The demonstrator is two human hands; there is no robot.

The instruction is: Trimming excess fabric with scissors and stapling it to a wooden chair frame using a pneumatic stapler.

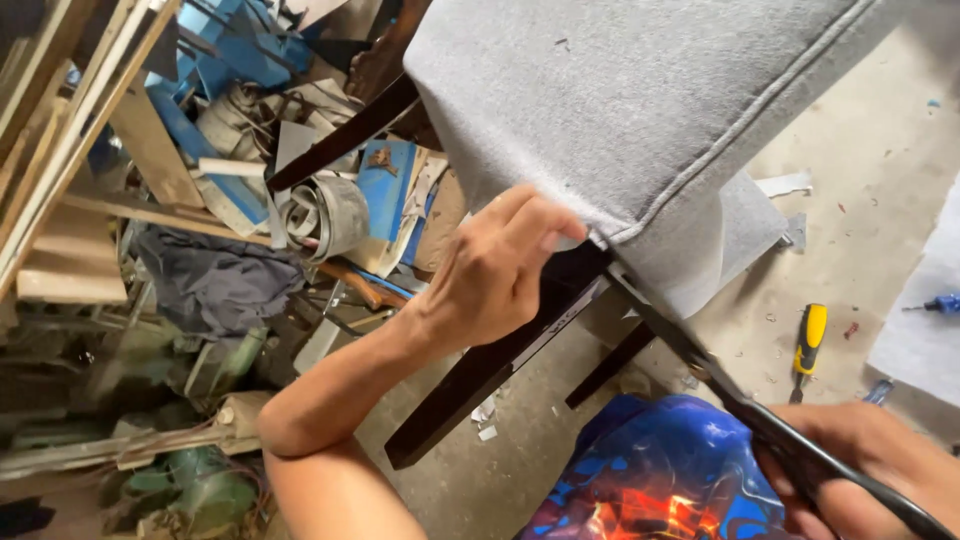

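- Head view, looking down over a chair seat (640, 110) padded in grey fabric, tilted, its dark wooden frame (500, 360) slanting down toward the floor.
- Left hand (495, 270): fingers (545, 222) curled and pinching the grey fabric at the lower corner of the seat, thumb side against the dark frame.
- Right hand (870, 470): at the lower right edge, fingers clenched around the black handles of a pair of scissors (700, 365); the long dark blades run up-left and meet the seat corner just beside the left hand.
- Loose flap of grey fabric (745, 235): hangs below the seat edge, right of the blades.
- Screwdriver (810, 340), yellow and black handle: lies on the concrete floor (870, 150), well apart from both hands.
- Blue-handled tool (940, 302): on a pale sheet at the right edge.
- Blue and orange patterned cloth (650, 480): bottom centre, under the right forearm.
- Clutter at left: wooden slats (60, 120), dark cloth (215, 280), metal roll (325, 215).
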